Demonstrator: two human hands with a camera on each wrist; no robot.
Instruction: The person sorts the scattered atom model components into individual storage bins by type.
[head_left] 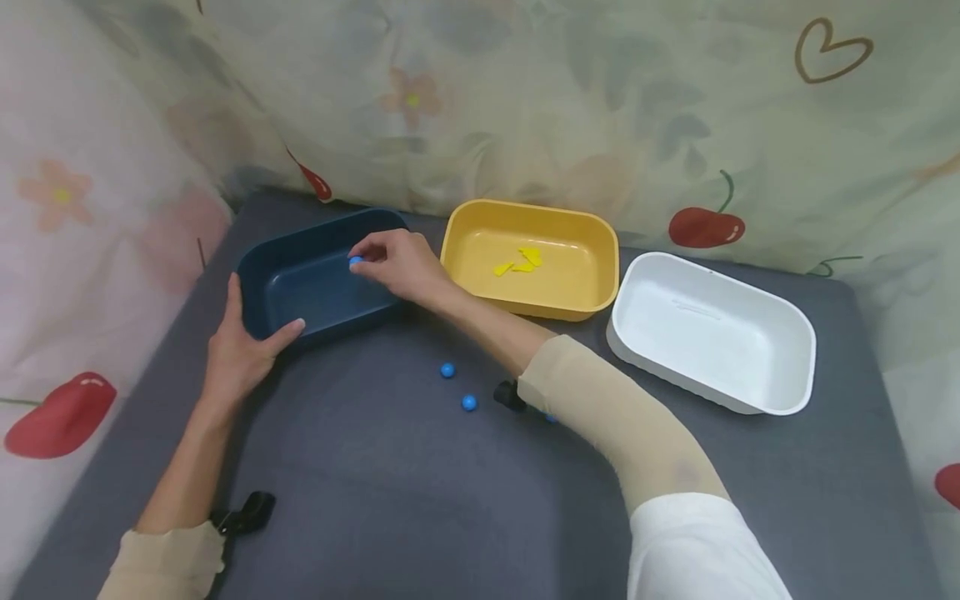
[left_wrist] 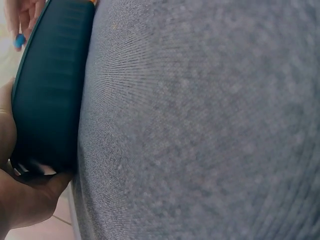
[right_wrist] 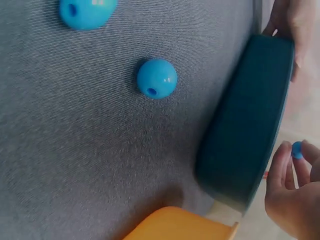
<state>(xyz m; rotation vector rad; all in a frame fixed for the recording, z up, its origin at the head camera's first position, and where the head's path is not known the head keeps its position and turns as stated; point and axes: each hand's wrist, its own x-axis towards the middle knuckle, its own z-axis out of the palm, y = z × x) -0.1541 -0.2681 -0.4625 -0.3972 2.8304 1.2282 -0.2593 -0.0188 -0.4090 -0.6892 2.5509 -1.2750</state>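
Note:
My right hand pinches a blue bead between thumb and fingertips, over the inside of the dark blue bin. In the right wrist view, the same bead shows above the bin's rim. My left hand grips the bin's left end, its thumb across the front rim and its fingers along the outer side. Between the bin and my right forearm, two blue beads lie on the grey cloth. Part of another bead peeks out beneath the right sleeve.
A yellow bin with several small yellow pieces stands right of the dark blue one. Farther right is a white bin. Patterned curtains hang close behind the grey table and along its left side.

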